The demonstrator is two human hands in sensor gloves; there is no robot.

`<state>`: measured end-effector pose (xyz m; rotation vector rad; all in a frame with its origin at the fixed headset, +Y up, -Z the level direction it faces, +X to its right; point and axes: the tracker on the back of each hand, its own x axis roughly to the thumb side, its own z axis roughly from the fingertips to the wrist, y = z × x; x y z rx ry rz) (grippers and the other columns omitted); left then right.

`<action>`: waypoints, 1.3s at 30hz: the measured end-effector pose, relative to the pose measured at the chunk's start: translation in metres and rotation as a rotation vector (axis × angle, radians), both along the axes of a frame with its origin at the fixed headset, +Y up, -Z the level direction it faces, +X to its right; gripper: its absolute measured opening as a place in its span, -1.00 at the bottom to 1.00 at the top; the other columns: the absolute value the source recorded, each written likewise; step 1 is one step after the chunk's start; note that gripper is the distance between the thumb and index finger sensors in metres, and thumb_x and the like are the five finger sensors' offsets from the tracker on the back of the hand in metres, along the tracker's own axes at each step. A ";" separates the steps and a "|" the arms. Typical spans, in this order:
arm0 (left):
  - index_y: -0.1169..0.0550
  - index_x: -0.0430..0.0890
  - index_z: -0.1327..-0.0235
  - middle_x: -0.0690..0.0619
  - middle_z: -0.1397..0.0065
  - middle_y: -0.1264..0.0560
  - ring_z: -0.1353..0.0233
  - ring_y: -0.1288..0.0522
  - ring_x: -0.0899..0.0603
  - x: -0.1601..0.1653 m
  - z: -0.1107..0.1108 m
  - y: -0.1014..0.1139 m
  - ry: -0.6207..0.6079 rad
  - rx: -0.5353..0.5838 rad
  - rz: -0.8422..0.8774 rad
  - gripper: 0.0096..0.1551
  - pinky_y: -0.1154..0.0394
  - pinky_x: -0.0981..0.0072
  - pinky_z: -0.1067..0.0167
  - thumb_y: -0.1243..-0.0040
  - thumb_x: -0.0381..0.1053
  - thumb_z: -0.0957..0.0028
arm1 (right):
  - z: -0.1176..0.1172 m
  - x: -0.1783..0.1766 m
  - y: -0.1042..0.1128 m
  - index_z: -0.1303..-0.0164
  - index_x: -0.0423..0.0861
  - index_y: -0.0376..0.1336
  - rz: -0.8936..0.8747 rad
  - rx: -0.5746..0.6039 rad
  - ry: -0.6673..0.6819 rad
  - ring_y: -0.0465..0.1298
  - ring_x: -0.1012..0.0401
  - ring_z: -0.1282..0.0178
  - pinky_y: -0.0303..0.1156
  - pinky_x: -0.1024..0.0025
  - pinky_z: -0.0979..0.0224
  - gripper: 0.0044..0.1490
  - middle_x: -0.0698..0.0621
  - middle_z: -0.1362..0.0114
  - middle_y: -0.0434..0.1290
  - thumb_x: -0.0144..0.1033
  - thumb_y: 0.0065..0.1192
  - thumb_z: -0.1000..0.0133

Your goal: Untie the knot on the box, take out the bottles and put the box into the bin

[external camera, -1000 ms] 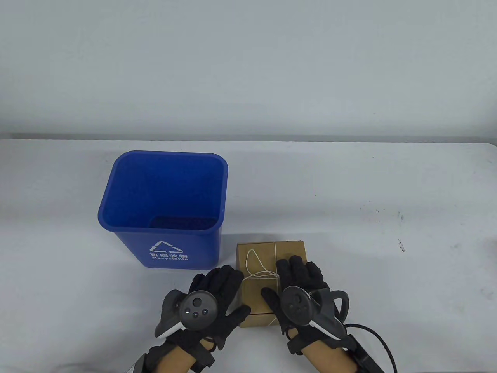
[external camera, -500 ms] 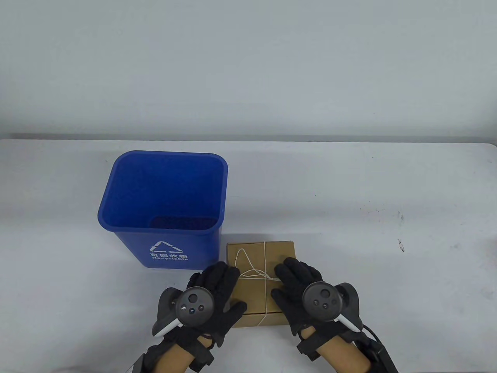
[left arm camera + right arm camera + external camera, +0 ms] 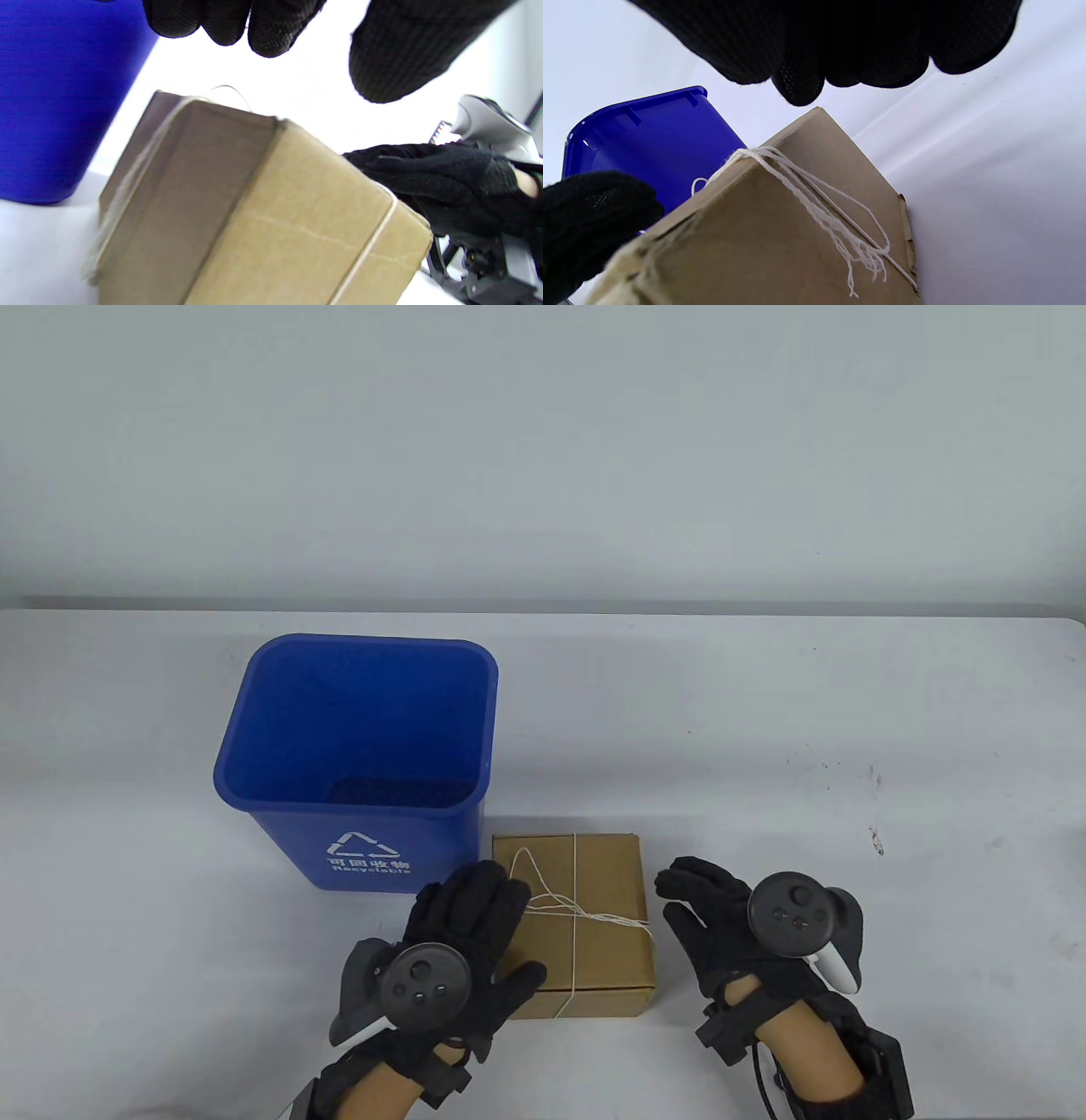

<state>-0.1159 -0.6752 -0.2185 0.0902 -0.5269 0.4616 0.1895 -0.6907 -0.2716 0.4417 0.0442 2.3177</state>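
A long white desk (image 3: 764, 712) fills the table view, seen from above. On its left half stands a deep blue plastic recycling bin (image 3: 361, 746) with a white recycling mark on its near wall; it is open-topped, and nothing can be seen inside it. Just right of the bin, close to the near edge, sits a closed square brown cardboard box (image 3: 585, 933), tied crosswise with thin white string (image 3: 575, 899). The string's knot (image 3: 585, 911) lies near the middle of the lid, with a loose loop standing toward the far left.

The box now sits a little farther left than a second ago, nearer the bin. The black-gloved left hand (image 3: 471, 933) stays against the box's left side, fingers straight along the top edge and thumb on the near face, steadying it rather than gripping. The black-gloved right hand (image 3: 721, 916), which lay flat on the lid over the knot a second ago, has come off to the right and hovers just beside the box, fingers loosely curled, holding nothing.

The knot is uncovered but looks still tied, so untying has probably not begun; the box remains shut.
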 end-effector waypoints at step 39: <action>-0.08 -0.07 -0.68 -0.10 -0.72 0.08 -0.73 0.17 -0.41 0.040 -0.021 -0.029 -0.137 -0.090 -0.088 0.02 0.25 -0.50 -0.45 -0.03 0.40 -0.06 | -0.003 -0.004 -0.020 -0.41 -0.26 0.19 0.302 -0.152 0.064 0.25 -0.28 -0.45 0.18 -0.31 -0.36 -0.22 -0.25 -0.55 0.15 -0.10 0.25 -0.08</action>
